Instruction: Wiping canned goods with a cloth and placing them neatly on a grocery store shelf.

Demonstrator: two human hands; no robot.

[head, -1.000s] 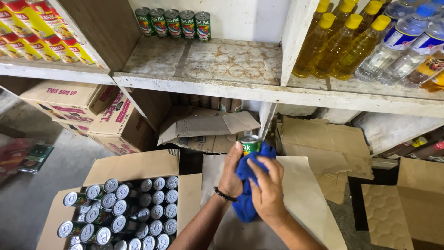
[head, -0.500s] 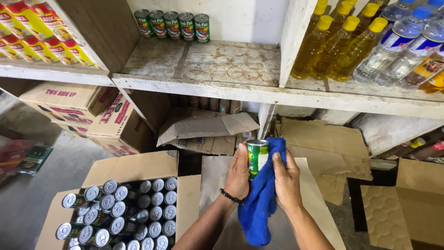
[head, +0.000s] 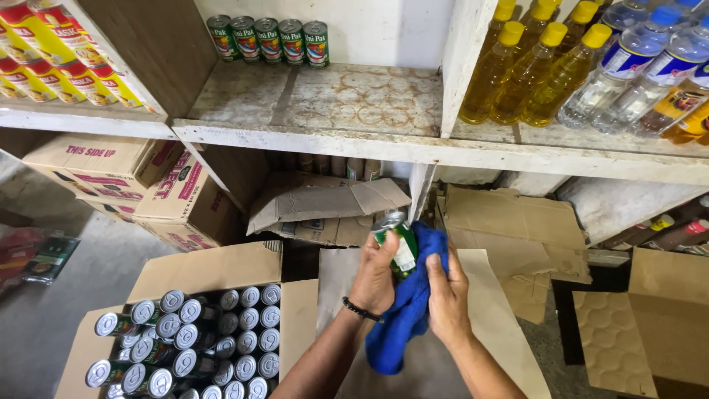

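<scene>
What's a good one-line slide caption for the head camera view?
Left hand holds a green can while right hand wipes it with a blue cloth above an open carton of cans.

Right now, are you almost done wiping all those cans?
Hardly. Done: five cans stand in a row at the back of the shelf. In hand: the left hand holds a green can while the right hand presses a blue cloth against it. Left: the open cardboard box looks nearly full of cans.
</scene>
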